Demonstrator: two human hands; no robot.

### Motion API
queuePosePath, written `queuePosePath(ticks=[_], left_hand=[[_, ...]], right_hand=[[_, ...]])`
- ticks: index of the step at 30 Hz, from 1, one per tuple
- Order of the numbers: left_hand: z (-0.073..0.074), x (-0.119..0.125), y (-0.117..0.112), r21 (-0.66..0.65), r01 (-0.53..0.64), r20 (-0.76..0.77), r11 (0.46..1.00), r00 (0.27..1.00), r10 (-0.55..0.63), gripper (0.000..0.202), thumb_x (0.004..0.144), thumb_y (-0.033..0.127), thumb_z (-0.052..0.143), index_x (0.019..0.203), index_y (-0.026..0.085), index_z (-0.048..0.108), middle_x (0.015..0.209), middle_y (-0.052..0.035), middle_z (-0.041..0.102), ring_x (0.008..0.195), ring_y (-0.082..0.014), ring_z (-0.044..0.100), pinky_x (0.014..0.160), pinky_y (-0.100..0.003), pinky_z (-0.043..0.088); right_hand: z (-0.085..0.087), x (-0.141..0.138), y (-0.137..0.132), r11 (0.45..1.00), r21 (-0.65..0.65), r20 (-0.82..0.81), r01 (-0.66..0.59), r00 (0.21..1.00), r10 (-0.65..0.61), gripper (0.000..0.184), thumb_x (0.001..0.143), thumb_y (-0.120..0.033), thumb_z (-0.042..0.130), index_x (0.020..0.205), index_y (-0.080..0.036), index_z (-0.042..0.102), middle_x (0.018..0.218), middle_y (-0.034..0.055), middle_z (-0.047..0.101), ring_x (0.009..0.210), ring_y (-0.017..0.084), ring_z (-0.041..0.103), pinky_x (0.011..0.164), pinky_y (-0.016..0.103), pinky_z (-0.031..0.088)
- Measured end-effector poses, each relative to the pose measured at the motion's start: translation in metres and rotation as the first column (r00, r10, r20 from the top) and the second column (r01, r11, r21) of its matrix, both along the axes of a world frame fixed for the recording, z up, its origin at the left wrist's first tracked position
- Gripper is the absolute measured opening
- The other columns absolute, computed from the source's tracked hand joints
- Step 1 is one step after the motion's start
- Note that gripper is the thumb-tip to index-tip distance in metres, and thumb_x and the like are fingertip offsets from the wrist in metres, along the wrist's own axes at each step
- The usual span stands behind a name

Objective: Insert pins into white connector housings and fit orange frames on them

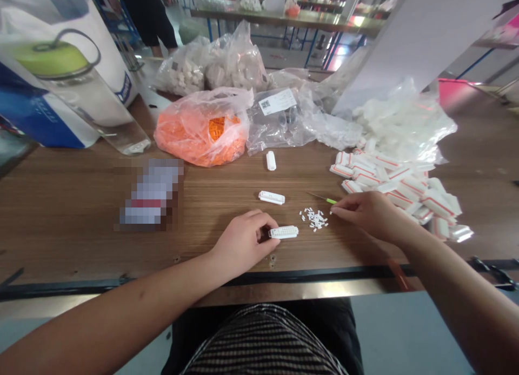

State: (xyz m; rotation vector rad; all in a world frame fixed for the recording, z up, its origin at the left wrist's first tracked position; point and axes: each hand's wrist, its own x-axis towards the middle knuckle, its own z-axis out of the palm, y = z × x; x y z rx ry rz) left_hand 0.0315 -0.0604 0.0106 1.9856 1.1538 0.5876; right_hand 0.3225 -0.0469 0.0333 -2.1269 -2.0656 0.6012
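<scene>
We list: left hand (241, 244), fingers (264, 227) closed on the end of a white plastic connector housing (284, 232), which lies on the wooden table (81, 250); right hand (373, 215), fingers (341, 208) pinched together on a green-handled pick (320, 197). Between the hands, a heap of tiny white pieces (314, 219); just above, a second housing (271, 198); to the right, a pile of red-striped white parts (393, 188)

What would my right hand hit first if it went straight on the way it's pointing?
Most likely the small pile of tiny white plastic parts, just past the fingertips of your right hand, which holds a green-handled pick. Depth is unclear here, so it might pass just above them.
</scene>
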Motion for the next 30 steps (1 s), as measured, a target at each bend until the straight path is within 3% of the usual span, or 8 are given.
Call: queuePosePath(ticks=[10, 16, 21, 26, 30], left_hand=[[0.001, 0.0, 0.001, 0.017, 0.006, -0.001, 1.0, 1.0, -0.006, 0.008, 0.075, 0.018, 0.068, 0.083, 0.019, 0.068, 0.073, 0.0032, 0.056, 0.057, -0.0087, 0.047, 0.059, -0.024, 0.04], [0.0, 0.0, 0.001, 0.029, 0.012, 0.0, 0.999, 1.0, -0.012, 0.009, 0.075, 0.018, 0.069, 0.083, 0.018, 0.068, 0.073, 0.0033, 0.055, 0.057, -0.0082, 0.047, 0.058, -0.024, 0.039], [0.0, -0.001, 0.001, 0.026, 0.009, 0.004, 1.0, 1.0, -0.009, 0.009, 0.075, 0.018, 0.07, 0.084, 0.018, 0.068, 0.073, 0.0034, 0.055, 0.056, -0.0079, 0.047, 0.058, -0.023, 0.039], [-0.001, 0.0, 0.001, 0.01, 0.01, 0.02, 1.0, 1.0, -0.011, 0.01, 0.074, 0.016, 0.07, 0.084, 0.019, 0.067, 0.074, 0.0035, 0.055, 0.056, -0.0077, 0.047, 0.057, -0.023, 0.039], [-0.002, 0.0, 0.0, 0.015, 0.004, 0.02, 1.0, 1.0, -0.004, 0.01, 0.074, 0.015, 0.07, 0.083, 0.019, 0.068, 0.073, 0.0038, 0.055, 0.057, -0.0082, 0.047, 0.058, -0.023, 0.039]], right_hand=[[-0.002, -0.004, -0.008, 1.0, 0.021, -0.052, -0.023, 0.998, 0.024, 0.034, 0.081, -0.045, 0.053, 0.07, -0.021, 0.074, 0.062, 0.0006, 0.07, 0.059, 0.018, 0.062, 0.053, 0.027, 0.041], [-0.003, -0.005, -0.008, 1.0, 0.029, -0.066, 0.011, 0.998, -0.01, 0.024, 0.076, -0.038, 0.059, 0.072, -0.022, 0.075, 0.069, 0.0011, 0.074, 0.063, 0.018, 0.066, 0.057, 0.027, 0.044], [-0.003, -0.009, -0.006, 0.999, 0.036, -0.07, 0.003, 0.998, -0.001, 0.018, 0.074, -0.03, 0.059, 0.065, -0.021, 0.072, 0.056, -0.001, 0.067, 0.052, 0.014, 0.059, 0.049, 0.025, 0.039], [-0.002, -0.019, -0.008, 0.995, 0.078, -0.221, 0.06, 0.974, -0.042, 0.015, 0.072, -0.03, 0.063, 0.064, -0.02, 0.07, 0.055, 0.0005, 0.066, 0.051, 0.012, 0.056, 0.049, 0.024, 0.039], [0.001, -0.049, -0.019, 0.988, 0.135, -0.471, -0.072, 0.873, 0.128, 0.019, 0.08, -0.034, 0.062, 0.071, -0.019, 0.069, 0.065, 0.0016, 0.068, 0.058, 0.012, 0.057, 0.053, 0.024, 0.043]])
